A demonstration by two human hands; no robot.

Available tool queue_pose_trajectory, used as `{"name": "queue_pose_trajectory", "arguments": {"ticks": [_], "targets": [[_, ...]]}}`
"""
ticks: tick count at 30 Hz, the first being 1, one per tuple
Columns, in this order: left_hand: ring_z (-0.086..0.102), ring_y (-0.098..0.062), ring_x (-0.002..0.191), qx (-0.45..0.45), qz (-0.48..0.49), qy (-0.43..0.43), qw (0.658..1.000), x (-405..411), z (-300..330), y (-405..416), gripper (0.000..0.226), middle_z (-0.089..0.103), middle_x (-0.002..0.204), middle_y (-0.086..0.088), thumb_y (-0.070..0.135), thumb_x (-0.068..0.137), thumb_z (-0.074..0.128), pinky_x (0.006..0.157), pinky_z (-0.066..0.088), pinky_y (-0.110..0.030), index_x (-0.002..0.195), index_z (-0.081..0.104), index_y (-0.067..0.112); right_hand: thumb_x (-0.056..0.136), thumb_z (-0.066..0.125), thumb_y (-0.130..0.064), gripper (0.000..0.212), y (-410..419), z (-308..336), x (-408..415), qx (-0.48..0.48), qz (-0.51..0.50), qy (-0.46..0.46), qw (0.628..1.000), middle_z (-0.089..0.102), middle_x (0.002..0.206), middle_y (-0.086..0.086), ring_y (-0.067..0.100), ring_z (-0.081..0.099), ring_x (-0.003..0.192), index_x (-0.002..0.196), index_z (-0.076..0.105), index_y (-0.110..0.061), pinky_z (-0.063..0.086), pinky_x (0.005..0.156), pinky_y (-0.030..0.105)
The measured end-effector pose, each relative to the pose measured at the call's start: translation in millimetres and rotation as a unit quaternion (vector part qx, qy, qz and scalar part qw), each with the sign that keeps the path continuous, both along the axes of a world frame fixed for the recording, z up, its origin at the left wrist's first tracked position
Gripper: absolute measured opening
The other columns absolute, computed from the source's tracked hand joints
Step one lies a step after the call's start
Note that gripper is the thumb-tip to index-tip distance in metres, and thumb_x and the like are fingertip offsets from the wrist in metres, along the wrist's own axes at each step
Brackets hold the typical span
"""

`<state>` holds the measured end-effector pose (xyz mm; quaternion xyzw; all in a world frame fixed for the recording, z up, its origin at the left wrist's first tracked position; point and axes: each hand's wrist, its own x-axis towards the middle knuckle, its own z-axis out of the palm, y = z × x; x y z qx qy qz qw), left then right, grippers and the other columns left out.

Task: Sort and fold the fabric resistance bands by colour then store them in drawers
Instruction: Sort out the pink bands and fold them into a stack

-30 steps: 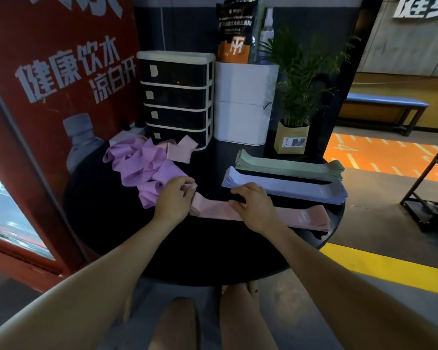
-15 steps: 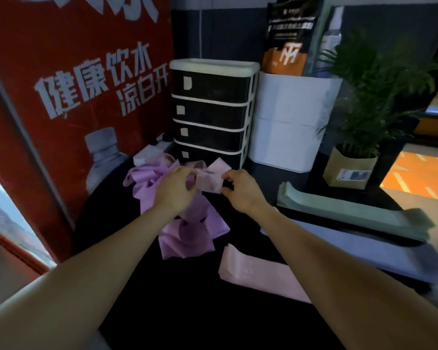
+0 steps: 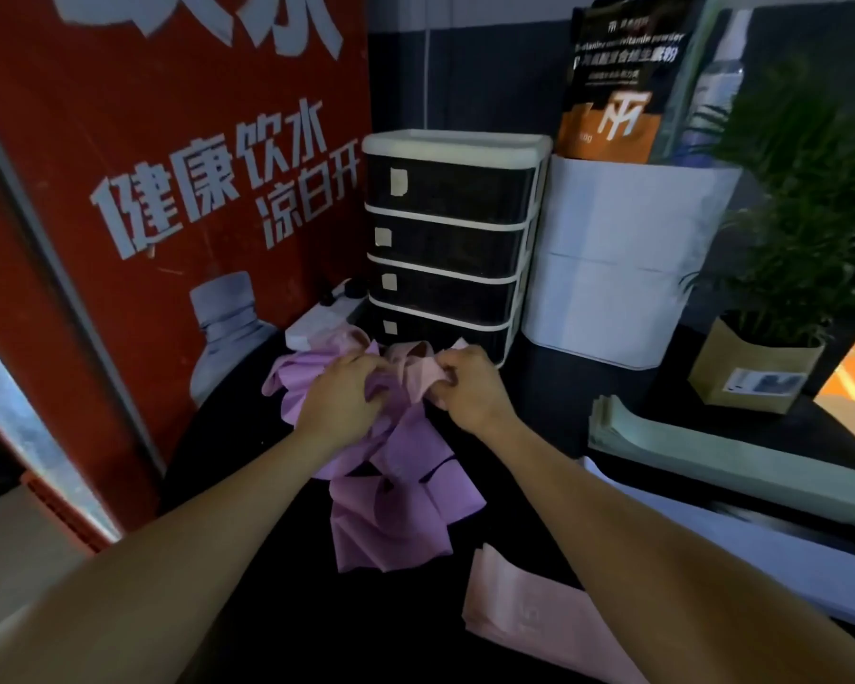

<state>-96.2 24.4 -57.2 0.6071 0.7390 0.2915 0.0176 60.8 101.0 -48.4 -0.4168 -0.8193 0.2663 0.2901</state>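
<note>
— What are the hands doing?

— The left hand is lying curled on top of the tangled purple bands, fingers closing on the cloth. The right hand is pinching a crumpled pink band at the far end of that heap. Both are working just in front of the drawer unit, which is standing at 12 o'clock with all four drawers pushed in.

— Where is the sorted stock sitting?

— A flat pink band is lying at 5 o'clock from the heap, apart from it. The folded green bands are stretching away at 3 o'clock, and the pale lilac bands are lying beside them, nearer the person; the right forearm is crossing over their near end.

— And the edges, the free room?

— The black table is showing bare dark surface at 7 o'clock, its rim curving beside the red poster panel. A white container is crowding the drawers' right side, touching or nearly so. A potted plant is standing at 2 o'clock, behind the green stack.
</note>
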Motion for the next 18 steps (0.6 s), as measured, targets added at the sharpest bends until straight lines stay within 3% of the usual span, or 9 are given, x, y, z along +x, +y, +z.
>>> {"name": "queue_pose_trajectory", "arguments": {"ticks": [4,10,14,18], "targets": [[0.056,-0.023,0.106,0.01,-0.015,0.004,1.0,-4.0,14.6,-2.3,0.043,0.062,0.109,-0.006,0.036,0.075,0.044,0.088,0.035,-0.021,0.107,0.064,0.014,0.082,0.051,0.004,0.02,-4.4,52.9,11.8,-0.006,0.0,0.081,0.997,0.06,0.087,0.008,0.014,0.052,0.077,0.095,0.066,-0.001,0.034,0.055,0.006],[0.062,-0.025,0.093,0.07,-0.014,-0.017,0.997,15.8,62.8,-6.8,0.016,0.068,0.098,-0.005,0.02,0.088,0.055,0.079,0.047,-0.031,0.098,0.067,0.017,0.087,0.053,-0.004,0.019,-11.7,120.3,17.3,0.008,-0.005,0.126,0.992,0.064,0.092,0.009,0.015,0.056,0.084,0.101,0.065,-0.004,0.044,0.068,0.021],[0.062,-0.023,0.088,0.079,0.033,-0.035,0.996,15.0,86.9,-9.7,0.019,0.068,0.098,-0.004,0.014,0.088,0.05,0.077,0.048,-0.031,0.096,0.067,0.02,0.086,0.053,-0.004,0.014,-13.5,151.4,19.9,-0.01,-0.034,0.178,0.983,0.064,0.087,0.011,0.027,0.063,0.086,0.095,0.064,-0.004,0.054,0.079,0.04],[0.056,-0.014,0.089,0.123,-0.012,-0.191,0.974,21.9,106.9,-10.1,0.025,0.064,0.101,-0.001,0.0,0.087,0.046,0.073,0.041,-0.023,0.095,0.062,0.018,0.085,0.052,-0.002,0.014,-18.5,170.9,23.8,-0.015,-0.04,0.206,0.978,0.064,0.081,0.012,0.029,0.064,0.084,0.092,0.064,-0.002,0.055,0.08,0.042]]}}
